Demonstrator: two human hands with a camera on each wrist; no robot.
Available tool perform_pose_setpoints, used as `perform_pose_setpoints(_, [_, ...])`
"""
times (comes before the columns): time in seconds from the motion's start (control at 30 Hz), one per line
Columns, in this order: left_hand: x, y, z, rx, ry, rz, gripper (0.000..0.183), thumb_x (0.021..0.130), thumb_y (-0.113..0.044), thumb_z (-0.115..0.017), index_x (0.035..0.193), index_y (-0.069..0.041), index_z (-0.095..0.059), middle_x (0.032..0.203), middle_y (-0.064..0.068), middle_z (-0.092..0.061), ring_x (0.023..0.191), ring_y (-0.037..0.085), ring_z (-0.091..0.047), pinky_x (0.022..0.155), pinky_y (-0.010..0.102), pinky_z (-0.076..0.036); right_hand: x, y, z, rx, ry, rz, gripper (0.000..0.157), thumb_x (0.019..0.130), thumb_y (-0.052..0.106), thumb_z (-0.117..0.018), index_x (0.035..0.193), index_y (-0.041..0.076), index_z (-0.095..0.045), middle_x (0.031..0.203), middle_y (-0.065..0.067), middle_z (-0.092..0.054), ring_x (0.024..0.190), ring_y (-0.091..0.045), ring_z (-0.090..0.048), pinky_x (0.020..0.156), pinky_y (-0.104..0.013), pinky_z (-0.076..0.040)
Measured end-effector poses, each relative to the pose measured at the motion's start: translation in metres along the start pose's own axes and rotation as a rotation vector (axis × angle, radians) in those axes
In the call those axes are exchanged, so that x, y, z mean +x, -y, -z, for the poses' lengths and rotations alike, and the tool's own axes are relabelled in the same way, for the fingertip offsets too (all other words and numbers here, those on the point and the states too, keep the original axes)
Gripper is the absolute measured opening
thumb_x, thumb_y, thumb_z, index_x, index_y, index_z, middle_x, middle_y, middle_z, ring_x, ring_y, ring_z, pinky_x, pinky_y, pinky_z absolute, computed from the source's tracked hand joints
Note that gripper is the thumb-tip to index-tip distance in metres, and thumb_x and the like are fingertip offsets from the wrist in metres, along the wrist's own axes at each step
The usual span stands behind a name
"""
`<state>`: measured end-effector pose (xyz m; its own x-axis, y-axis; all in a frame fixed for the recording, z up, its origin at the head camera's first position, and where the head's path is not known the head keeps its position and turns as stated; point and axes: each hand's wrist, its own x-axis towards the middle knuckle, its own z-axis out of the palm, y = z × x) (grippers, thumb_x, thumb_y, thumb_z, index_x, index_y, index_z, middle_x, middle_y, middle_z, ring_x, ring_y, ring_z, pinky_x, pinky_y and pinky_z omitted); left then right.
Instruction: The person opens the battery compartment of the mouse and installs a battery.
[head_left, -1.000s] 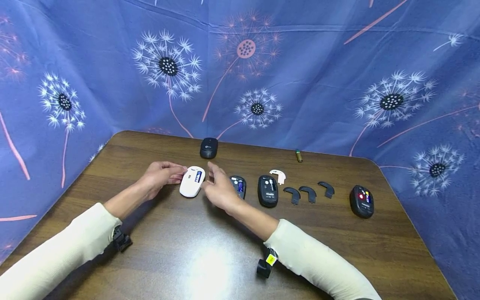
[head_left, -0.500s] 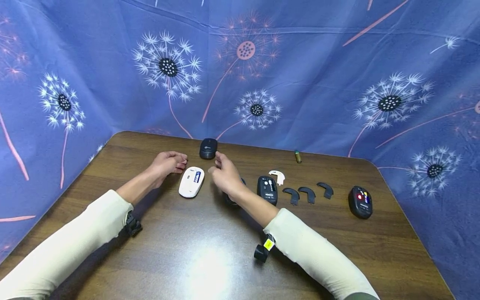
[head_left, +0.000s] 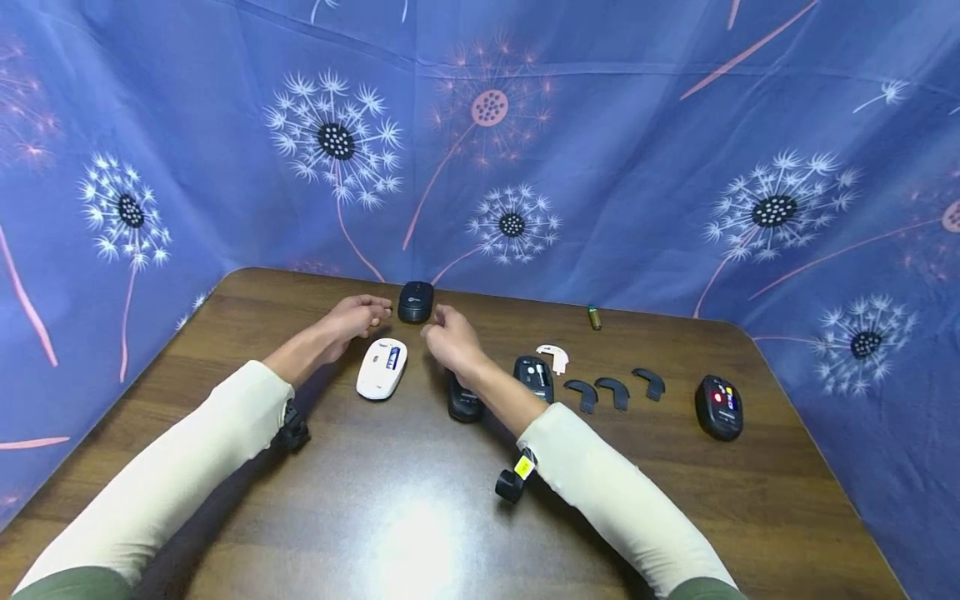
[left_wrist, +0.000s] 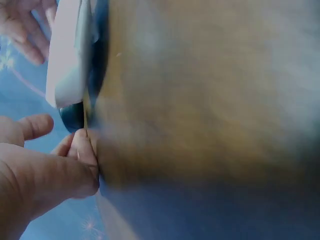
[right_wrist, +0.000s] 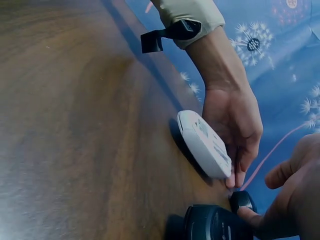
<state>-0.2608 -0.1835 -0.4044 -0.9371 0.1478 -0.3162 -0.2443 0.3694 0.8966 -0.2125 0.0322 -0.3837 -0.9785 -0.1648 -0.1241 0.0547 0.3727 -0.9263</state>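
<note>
A black mouse (head_left: pixel 416 302) sits upright at the table's back edge, between my two hands. My left hand (head_left: pixel 352 320) is just left of it, fingers loosely bent and holding nothing. On its right side is my right hand (head_left: pixel 455 340), also holding nothing; whether its fingertips touch the mouse, I cannot tell. A white mouse (head_left: pixel 382 369) lies belly-up in front of my left hand, a blue battery showing in its open bay. Beneath my right wrist, another black mouse (head_left: pixel 463 402) is partly hidden. In the right wrist view the white mouse (right_wrist: pixel 204 145) is beside my left palm.
Right of my right arm lies a belly-up black mouse (head_left: pixel 534 377). Beyond are a white cover (head_left: pixel 555 358), dark covers (head_left: pixel 614 392) and a small battery (head_left: pixel 594 317). A black mouse (head_left: pixel 718 408) with a red light lies far right. A patterned cloth (head_left: pixel 510 150) hangs behind the table.
My left hand has let go of the white mouse and moved back and right towards the upright black mouse. My right hand has moved right and slightly back, beside that mouse.
</note>
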Motion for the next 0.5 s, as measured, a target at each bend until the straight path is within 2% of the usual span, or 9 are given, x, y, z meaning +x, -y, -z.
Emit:
perform_pose_setpoints(0.17, [0.012, 0.000, 0.003, -0.020, 0.024, 0.014, 0.055, 0.118, -0.019, -0.049, 0.168, 0.001, -0.045, 0.116, -0.002, -0.059, 0.101, 0.011, -0.046, 0.085, 0.027, -0.038, 0.010, -0.004, -0.001, 0.034, -0.007, -0.035, 0.070, 0.102, 0.007, -0.056, 0.168, -0.010, -0.040, 0.174, -0.027, -0.046, 0.166, -0.040, -0.042, 0.141, -0.051, -0.037])
perform_pose_setpoints(0.3, [0.018, -0.004, 0.001, -0.024, 0.044, 0.033, 0.054, 0.117, -0.019, -0.050, 0.168, -0.001, -0.044, 0.091, -0.010, -0.049, 0.089, 0.010, -0.044, 0.081, 0.027, -0.037, 0.018, -0.006, 0.003, 0.082, 0.002, -0.077, 0.070, 0.103, 0.005, -0.055, 0.169, -0.010, -0.038, 0.173, -0.028, -0.047, 0.156, -0.041, -0.052, 0.137, -0.052, -0.043])
perform_pose_setpoints(0.37, [0.020, -0.006, 0.000, -0.025, 0.043, 0.037, 0.055, 0.116, -0.018, -0.052, 0.168, -0.002, -0.045, 0.087, -0.009, -0.046, 0.085, 0.010, -0.043, 0.079, 0.026, -0.036, 0.022, -0.006, 0.004, 0.104, 0.012, -0.090, 0.070, 0.103, 0.004, -0.053, 0.170, -0.010, -0.036, 0.173, -0.028, -0.046, 0.151, -0.041, -0.056, 0.133, -0.051, -0.048])
perform_pose_setpoints(0.5, [0.021, -0.006, 0.001, -0.019, 0.034, 0.045, 0.056, 0.116, -0.017, -0.053, 0.170, -0.003, -0.044, 0.092, -0.005, -0.047, 0.085, 0.011, -0.041, 0.076, 0.025, -0.035, 0.031, -0.005, 0.007, 0.143, 0.041, -0.126, 0.072, 0.103, 0.001, -0.051, 0.171, -0.011, -0.031, 0.175, -0.030, -0.043, 0.147, -0.042, -0.061, 0.129, -0.049, -0.054])
